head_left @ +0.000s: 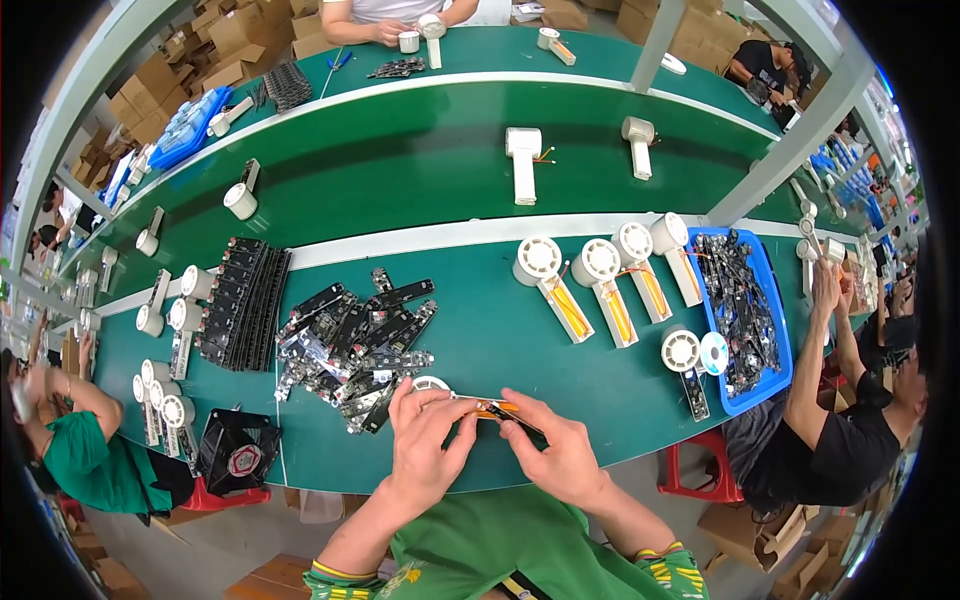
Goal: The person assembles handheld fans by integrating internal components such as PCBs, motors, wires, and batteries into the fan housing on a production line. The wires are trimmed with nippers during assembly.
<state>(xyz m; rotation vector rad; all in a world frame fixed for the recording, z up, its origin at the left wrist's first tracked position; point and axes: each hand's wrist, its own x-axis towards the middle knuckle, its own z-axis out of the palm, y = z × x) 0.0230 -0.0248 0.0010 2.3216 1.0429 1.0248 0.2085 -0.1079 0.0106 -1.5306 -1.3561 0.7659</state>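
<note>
While both hands are on one white fan point(430, 383), the work sits just above the near edge of the green surface point(470, 310). Left hand point(430, 440): fingers closed round the handle near the head. Right hand point(560, 455): fingers pinching the other end of the handle, where a dark board point(494, 408) and an orange strip point(508, 405) show. Can't tell whether the board is seated; fingers cover most of it.

Loose pile of boards point(350, 340) is just beyond the left hand. Left of that, neat board stack point(243, 305), then several finished-looking heads, i.e. white fans point(178, 410) with boards on their handles. Black holder point(240, 450) near the left front edge.

Right side: row of four fans point(600, 262), orange inserts visible in the handles. Nearer, one fan with board point(682, 352), white roll point(714, 353) right beside its head. Blue bin point(782, 345) full of boards to the right of those.

Beyond the white rail point(440, 232), more fans point(523, 165) lie on a green strip. Co-workers sit left, right and across.
</note>
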